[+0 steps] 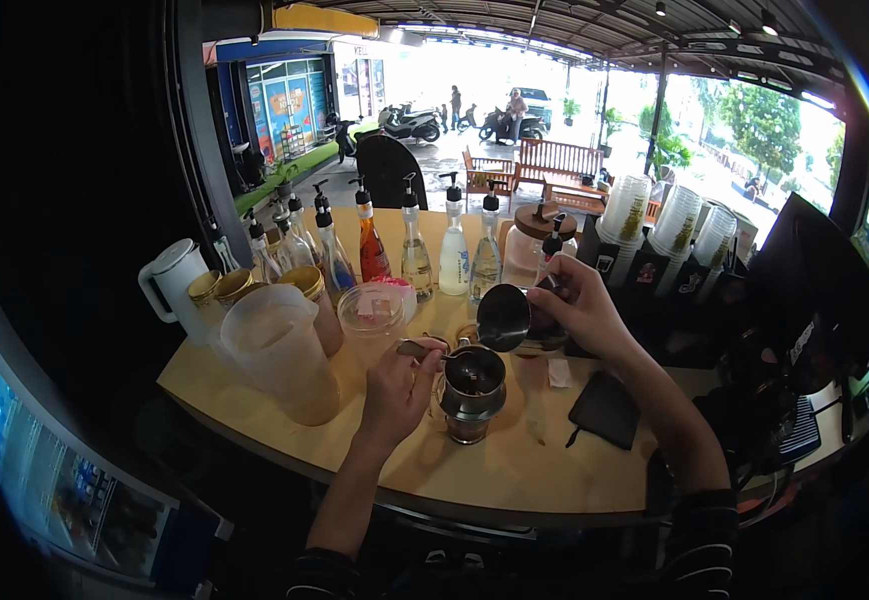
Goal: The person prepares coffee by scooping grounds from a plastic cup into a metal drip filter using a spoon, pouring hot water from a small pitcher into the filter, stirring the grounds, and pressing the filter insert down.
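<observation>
On the wooden counter stands a metal drip filter (476, 384) on top of a small glass (468, 430). Dark contents show inside the filter. My left hand (402, 392) is closed on a metal spoon (413, 349), whose far end reaches the filter's rim. Above and to the right, my right hand (583, 305) is closed on a dark metal cup (504, 318), tilted with its mouth toward the filter. Just behind my right hand is a glass jar with a brown lid (540, 220).
Pump bottles (373, 245) line the back of the counter. A large plastic pitcher (277, 350) and a clear tub (373, 318) stand left. Stacked cups (673, 220) are at the back right. A black pouch (606, 409) lies right, near a screen (790, 290).
</observation>
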Demonstrator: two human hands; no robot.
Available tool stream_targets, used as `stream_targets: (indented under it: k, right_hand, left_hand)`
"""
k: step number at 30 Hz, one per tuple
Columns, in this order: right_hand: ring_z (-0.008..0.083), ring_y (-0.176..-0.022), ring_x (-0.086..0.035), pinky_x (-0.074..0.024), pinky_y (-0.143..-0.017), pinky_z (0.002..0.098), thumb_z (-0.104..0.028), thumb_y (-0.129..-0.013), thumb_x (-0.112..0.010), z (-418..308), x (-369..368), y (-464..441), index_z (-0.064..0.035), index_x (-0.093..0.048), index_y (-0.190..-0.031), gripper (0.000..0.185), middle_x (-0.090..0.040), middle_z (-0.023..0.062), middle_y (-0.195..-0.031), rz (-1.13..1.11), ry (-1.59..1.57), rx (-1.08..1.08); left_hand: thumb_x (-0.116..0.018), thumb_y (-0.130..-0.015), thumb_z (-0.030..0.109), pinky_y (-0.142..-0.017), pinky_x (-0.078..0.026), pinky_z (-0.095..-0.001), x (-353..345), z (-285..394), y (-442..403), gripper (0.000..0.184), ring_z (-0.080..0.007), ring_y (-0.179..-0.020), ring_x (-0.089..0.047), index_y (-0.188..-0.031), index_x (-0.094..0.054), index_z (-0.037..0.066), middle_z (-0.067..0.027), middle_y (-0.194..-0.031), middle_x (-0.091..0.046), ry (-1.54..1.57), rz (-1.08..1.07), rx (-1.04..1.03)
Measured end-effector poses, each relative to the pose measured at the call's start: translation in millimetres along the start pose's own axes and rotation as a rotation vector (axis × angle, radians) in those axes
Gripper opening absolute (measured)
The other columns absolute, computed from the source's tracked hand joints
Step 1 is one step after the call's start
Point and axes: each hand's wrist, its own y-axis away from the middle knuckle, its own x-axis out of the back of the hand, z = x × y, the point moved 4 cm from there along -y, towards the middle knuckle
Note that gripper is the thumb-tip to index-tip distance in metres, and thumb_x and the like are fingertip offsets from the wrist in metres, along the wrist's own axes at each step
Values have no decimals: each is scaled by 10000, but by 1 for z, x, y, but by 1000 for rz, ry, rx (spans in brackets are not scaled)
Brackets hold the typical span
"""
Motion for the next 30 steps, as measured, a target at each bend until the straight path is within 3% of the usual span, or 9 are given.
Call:
stream_targets:
  k: [7,9,13,15,28,30]
  right_hand:
    - [35,-609,-346,-323,-540,234,-113,-843,-675,-13,-8,-6,-5,-500,-877,208,-410,-43,-641,-40,134,8]
    - [5,-697,-473,-422,-611,196,-134,-846,-683,-19,-11,-6,-8,-513,-914,221,-523,-19,-785,-97,336,-20]
    - [16,-686,-447,-396,-607,201,-173,-838,-692,-16,-15,-9,-5,-528,-909,245,-533,-12,-776,-100,280,-6]
    - [49,-584,-351,-326,-530,247,-150,-828,-685,-20,-17,-8,2,-522,-864,225,-406,-33,-612,-80,278,40]
    - [41,-580,-389,-354,-528,247,-125,-829,-684,-31,-20,-6,6,-518,-873,217,-471,-5,-626,-91,322,91]
    - [48,-662,-401,-385,-586,230,-208,-818,-713,-29,-19,-6,1,-510,-862,295,-460,-10,-725,-117,343,14]
  left_hand:
    - [-547,-921,57,-625,-516,-283,-2,-2,1,98,-190,-741,-687,-976,-608,2,-117,-884,-646,8,-1,-5]
    - [-550,-918,56,-621,-514,-282,-3,-4,2,96,-187,-742,-685,-975,-608,4,-115,-883,-645,10,6,-4]
    - [-558,-909,43,-611,-506,-276,-5,-7,3,89,-181,-737,-681,-974,-608,9,-108,-882,-644,42,4,-2]
    - [-560,-907,39,-608,-504,-275,-5,-7,2,88,-180,-735,-680,-974,-608,10,-107,-884,-645,55,2,2]
    - [-558,-907,36,-615,-511,-277,-6,-7,3,86,-182,-735,-685,-969,-610,7,-109,-866,-644,64,3,27]
    - [-557,-908,36,-615,-512,-277,-6,-8,3,85,-182,-736,-686,-968,-609,5,-111,-864,-644,55,9,6]
